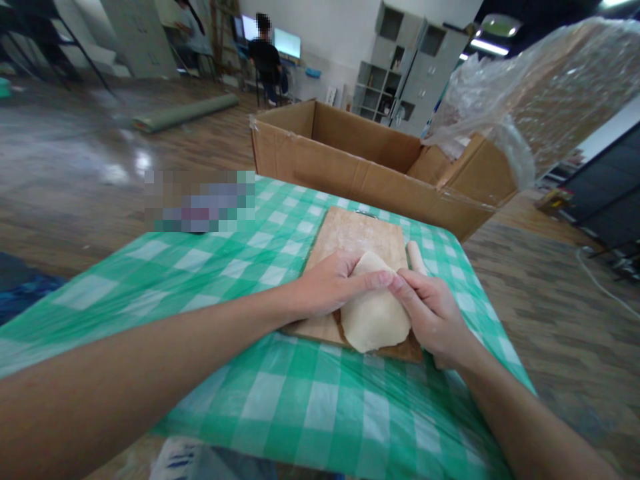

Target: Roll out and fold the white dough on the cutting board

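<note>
A pale, flattened sheet of dough [373,323] is held up over a wooden cutting board [355,230], its lower edge hanging toward me. My left hand [335,283] grips the dough from the left, thumb laid across its front and the other fingers hidden behind it. On the right side, my right hand [433,307] pinches the dough's edge between thumb and forefinger, close to the left thumb's tip. A wooden rolling pin [416,259] lies along the board's right side, partly hidden by my right hand. Traces of flour show on the board's far half.
A green-and-white checked cloth [300,400] covers the table. Beyond the far edge stands a large open cardboard box [350,160] with plastic wrap [490,87] at its right. A blurred-out object [205,203] sits at the table's far left. A person [265,57] sits at screens in the background.
</note>
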`<move>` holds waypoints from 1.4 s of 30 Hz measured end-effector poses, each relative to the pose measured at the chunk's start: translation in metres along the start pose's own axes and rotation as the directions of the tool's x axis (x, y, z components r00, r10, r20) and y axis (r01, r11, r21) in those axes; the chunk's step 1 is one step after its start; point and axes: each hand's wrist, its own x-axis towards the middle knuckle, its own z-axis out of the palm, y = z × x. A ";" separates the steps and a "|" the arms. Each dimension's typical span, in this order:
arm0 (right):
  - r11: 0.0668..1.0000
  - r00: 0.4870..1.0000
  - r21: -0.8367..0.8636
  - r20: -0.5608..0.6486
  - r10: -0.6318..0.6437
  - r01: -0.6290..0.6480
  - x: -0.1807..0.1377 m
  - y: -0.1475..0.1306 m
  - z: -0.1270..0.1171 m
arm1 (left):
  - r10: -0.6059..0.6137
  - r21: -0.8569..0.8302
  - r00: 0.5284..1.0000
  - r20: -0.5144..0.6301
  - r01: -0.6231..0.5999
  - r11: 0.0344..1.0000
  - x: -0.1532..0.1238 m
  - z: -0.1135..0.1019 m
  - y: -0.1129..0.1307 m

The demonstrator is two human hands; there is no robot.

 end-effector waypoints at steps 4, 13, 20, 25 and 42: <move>1.000 1.000 0.009 -0.015 -0.005 0.005 -0.003 0.002 0.000 | 0.004 0.080 0.999 0.050 -0.008 0.997 -0.002 -0.001 0.001; 0.972 0.996 0.222 0.047 0.070 -0.079 -0.001 0.003 0.000 | 0.021 -0.092 0.992 0.123 -0.010 0.996 -0.002 -0.001 -0.002; 0.985 0.999 0.165 0.001 0.040 -0.040 -0.002 -0.001 -0.001 | 0.002 -0.058 0.991 0.133 0.005 0.998 -0.003 -0.002 0.002; 0.947 0.986 0.281 0.093 0.135 -0.156 -0.003 0.000 0.002 | 0.004 -0.065 0.982 0.188 0.008 0.998 -0.004 0.000 0.002; 0.990 0.999 0.135 0.004 0.041 -0.041 0.001 -0.001 -0.001 | 0.005 -0.099 0.996 0.083 0.004 0.995 -0.002 0.001 0.002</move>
